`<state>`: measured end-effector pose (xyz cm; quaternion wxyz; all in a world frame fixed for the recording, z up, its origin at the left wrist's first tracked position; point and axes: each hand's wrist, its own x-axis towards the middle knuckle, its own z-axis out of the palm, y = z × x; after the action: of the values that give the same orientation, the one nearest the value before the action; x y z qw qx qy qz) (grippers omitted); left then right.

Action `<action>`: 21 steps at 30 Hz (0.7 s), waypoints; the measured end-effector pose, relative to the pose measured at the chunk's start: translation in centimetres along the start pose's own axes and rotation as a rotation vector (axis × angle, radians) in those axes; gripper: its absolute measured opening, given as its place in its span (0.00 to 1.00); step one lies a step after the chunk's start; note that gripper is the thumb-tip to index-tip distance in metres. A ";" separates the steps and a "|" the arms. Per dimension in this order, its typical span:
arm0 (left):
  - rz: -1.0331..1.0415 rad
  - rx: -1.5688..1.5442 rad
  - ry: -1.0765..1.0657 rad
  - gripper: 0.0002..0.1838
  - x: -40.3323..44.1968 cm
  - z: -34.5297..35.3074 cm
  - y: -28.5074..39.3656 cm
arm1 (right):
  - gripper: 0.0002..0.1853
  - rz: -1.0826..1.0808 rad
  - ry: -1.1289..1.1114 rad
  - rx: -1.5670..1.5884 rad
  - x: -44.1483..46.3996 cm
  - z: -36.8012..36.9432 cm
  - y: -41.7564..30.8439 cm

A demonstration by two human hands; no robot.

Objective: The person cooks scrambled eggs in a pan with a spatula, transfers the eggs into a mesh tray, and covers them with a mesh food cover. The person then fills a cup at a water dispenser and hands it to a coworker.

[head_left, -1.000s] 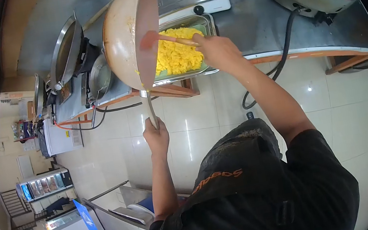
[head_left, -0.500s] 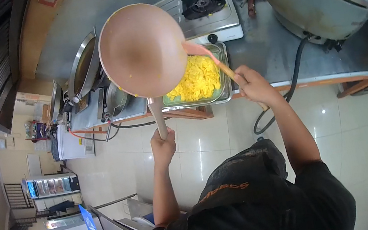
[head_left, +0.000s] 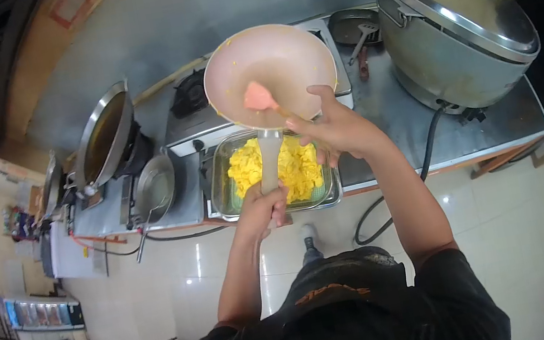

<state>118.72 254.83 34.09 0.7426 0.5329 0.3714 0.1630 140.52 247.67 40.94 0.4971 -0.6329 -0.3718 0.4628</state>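
My left hand (head_left: 263, 209) is wrapped round the handle of a pale pink frying pan (head_left: 299, 56), which is tilted above the stove's front. Inside the pan rests the pink head of a spatula (head_left: 259, 96); its wooden handle runs toward my right hand (head_left: 341, 127). That hand has its thumb and fingers apart beside the pan's rim, partly covering the spatula handle. Below the pan, scrambled eggs (head_left: 249, 166) fill a glass dish (head_left: 221, 190) at the counter edge, with the pan handle crossing over them.
A white gas stove (head_left: 186, 130) stands behind the dish. To the right are a big rice cooker (head_left: 440, 53), a small dark pan (head_left: 345, 27) with a slotted turner (head_left: 360, 39), and a black hose (head_left: 431, 142). A wok (head_left: 109, 133) and a strainer (head_left: 155, 190) sit left.
The pan has swung right and back over the stove, tilting more. The spatula head has gone from the pan's right rim into the pan, and my right hand's grip has opened.
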 end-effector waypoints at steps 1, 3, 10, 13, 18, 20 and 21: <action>0.006 0.010 -0.044 0.05 1.2 -0.8 0.4 | 0.50 -0.006 0.037 0.014 0.2 0.5 0.2; -0.002 -0.001 -0.100 0.05 3.3 -2.0 1.6 | 0.47 -0.021 0.108 0.039 0.8 1.7 0.2; -0.025 -0.012 -0.345 0.04 10.6 -6.2 5.9 | 0.31 -0.172 0.937 -0.514 5.0 3.5 1.8; -0.065 -0.075 -0.424 0.04 15.4 -6.4 7.0 | 0.28 0.133 0.852 -0.148 4.2 3.7 3.1; -0.105 -0.069 -0.491 0.04 20.8 -6.1 5.2 | 0.19 0.059 0.722 -0.977 8.9 3.7 13.3; -0.120 -0.116 -0.503 0.05 21.8 -6.4 4.5 | 0.15 -0.016 0.595 -1.158 10.1 4.6 15.5; -0.144 -0.176 -0.526 0.05 22.3 -6.3 4.0 | 0.15 -0.003 0.614 -1.042 9.8 5.7 15.1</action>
<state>129.72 274.76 28.32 0.8665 0.4627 0.1872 -0.0024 138.15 254.94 23.67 0.2067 -0.8971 -0.3901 0.0153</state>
